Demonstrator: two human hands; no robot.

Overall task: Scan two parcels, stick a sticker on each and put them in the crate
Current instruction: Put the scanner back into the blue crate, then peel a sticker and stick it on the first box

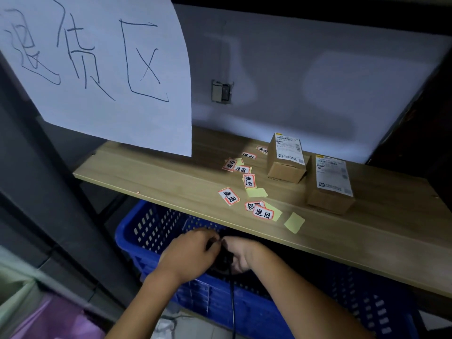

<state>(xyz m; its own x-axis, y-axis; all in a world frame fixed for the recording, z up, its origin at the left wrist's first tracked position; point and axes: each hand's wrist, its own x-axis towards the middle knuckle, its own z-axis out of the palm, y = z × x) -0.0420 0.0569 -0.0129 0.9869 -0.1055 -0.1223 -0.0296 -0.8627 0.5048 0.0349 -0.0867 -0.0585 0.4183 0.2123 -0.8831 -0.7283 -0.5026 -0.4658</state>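
Note:
Two small cardboard parcels with white shipping labels stand on the wooden shelf (151, 177): one (285, 157) further back, the other (330, 183) to its right and nearer. Several red-bordered stickers (249, 180) lie scattered left of them. Below the shelf sits a blue perforated crate (151, 231). My left hand (189, 253) and my right hand (241, 252) meet over the crate, both closed around a dark corded object (223, 261), likely a scanner; its cable hangs down. The object's shape is mostly hidden.
A large white paper sign (102, 62) with handwritten characters hangs at the upper left. Loose yellow backing papers (294, 222) lie near the shelf's front edge. A dark metal upright (63, 182) stands left of the crate. A wall switch (220, 92) is behind the shelf.

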